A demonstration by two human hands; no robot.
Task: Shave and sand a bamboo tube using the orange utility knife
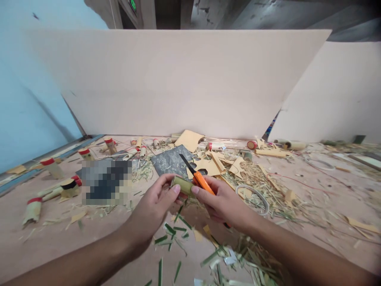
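Bamboo tube (185, 186), short and green, is held above the middle of the surface (44, 242), clear of it. Its left end is pinched by the left hand (159, 200); its right end is steadied by the thumb of the right hand (222, 198), in whose grip an orange utility knife (204, 182) is also clamped. Blade is pointed up and away, apart from the tube. Step judged in hand: inspection or turning of the tube between cuts. For any further cut, the blade would need to be brought round to the tube and the left fingertips kept out of its path.

Green strips (179, 228) are scattered below, toward the near edge. Beyond the hands, a dark grey sheet (169, 161) is seen; right of them, a pale ring (264, 200). Red-capped tubes (32, 209) are spread near the left edge. Along the far edge a white board (178, 79) is stood.
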